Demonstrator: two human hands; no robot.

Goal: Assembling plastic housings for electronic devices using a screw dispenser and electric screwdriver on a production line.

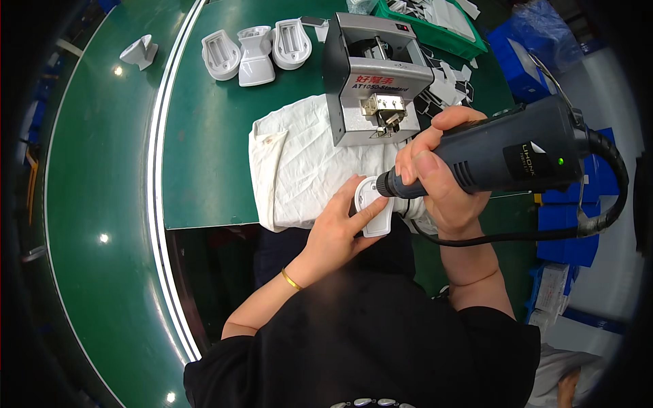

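My right hand is wrapped round a dark grey electric screwdriver, which lies nearly level with its tip toward the left. That tip meets a white plastic housing near its upper end; the exact contact point is hidden. Fingers of my left hand grip the housing from its left side, thumb across its face. The housing is at the front edge of a folded white cloth. Just beyond stands a grey metal screw feeder with an open top.
Several white plastic housings stand at the back of the green table, with another housing farther left. A green bin with white parts is behind the feeder. Blue boxes stack on the right. The screwdriver's black cable loops below it.
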